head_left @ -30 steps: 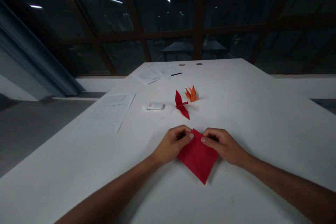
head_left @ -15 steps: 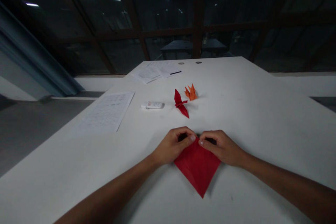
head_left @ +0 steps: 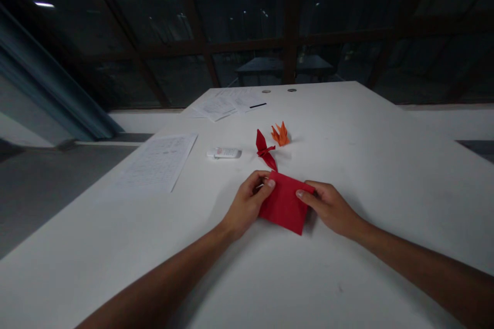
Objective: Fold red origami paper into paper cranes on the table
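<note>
A flat piece of red origami paper (head_left: 284,205) is held up between both hands, its edges straight and its shape four-sided. My left hand (head_left: 250,199) pinches its upper left side, thumb on the near face. At the upper right corner my right hand (head_left: 330,205) grips it with the thumb in front; the fingers behind the paper are partly hidden. Just beyond the sheet lies a folded red paper crane (head_left: 265,151), its near wing tip meeting the paper's top edge in view. An orange paper crane (head_left: 281,134) stands behind the red one.
A small white case or bottle (head_left: 224,152) with print lies left of the cranes. Printed sheets rest on the white table (head_left: 386,175): one paper (head_left: 162,164) at left, several (head_left: 224,104) farther back with a dark pen (head_left: 258,105). Windows stand beyond.
The red paper has turned from a diamond with a point toward me to a squarer pose, raised and moved away from me. My hands have moved farther apart along its edges.
</note>
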Available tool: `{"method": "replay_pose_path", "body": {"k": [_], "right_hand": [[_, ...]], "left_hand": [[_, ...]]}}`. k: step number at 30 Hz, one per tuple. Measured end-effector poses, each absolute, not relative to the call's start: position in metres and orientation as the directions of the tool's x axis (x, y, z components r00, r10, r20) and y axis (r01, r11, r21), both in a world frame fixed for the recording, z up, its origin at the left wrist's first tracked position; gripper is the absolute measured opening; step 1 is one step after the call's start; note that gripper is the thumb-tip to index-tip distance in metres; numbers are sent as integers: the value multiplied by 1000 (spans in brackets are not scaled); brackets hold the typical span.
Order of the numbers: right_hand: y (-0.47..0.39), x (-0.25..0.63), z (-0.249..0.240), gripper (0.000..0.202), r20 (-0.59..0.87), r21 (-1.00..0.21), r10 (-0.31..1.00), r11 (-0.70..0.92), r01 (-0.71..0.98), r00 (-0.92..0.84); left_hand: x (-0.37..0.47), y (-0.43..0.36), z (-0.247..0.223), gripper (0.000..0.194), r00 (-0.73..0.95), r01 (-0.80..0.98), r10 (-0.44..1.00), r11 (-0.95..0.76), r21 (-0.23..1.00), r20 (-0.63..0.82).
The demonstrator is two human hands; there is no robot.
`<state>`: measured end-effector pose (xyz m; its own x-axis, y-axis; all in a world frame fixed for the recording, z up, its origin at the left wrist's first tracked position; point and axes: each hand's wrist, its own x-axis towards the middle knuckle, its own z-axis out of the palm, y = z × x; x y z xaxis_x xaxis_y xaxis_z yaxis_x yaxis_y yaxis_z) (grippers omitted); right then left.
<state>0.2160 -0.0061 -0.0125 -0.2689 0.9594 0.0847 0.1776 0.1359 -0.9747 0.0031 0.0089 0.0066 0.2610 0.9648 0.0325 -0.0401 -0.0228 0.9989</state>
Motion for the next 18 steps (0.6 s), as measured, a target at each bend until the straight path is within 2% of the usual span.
{"method": "replay_pose_path", "body": {"k": [4,9,13,16,18], "right_hand": [[-2,216,-12,34,80,-990,978,100,96,-193],[-3,215,-6,35,65,-995,986,76,66,-151],[-5,216,-4,23,93,-995,989,95,10,-117],[-7,216,-4,35,134,-990,989,131,-49,-58],[-9,216,-4,35,156,-987,986,154,-48,-55]], "left_hand": [[5,7,7,43,409,-84,911,-7,996,41],[5,8,2,48,344,-149,939,37,988,16],[3,10,1,50,313,-191,950,57,980,6],[3,12,0,46,316,-219,948,53,974,20],[3,13,-1,44,306,-225,952,50,973,22]]}}
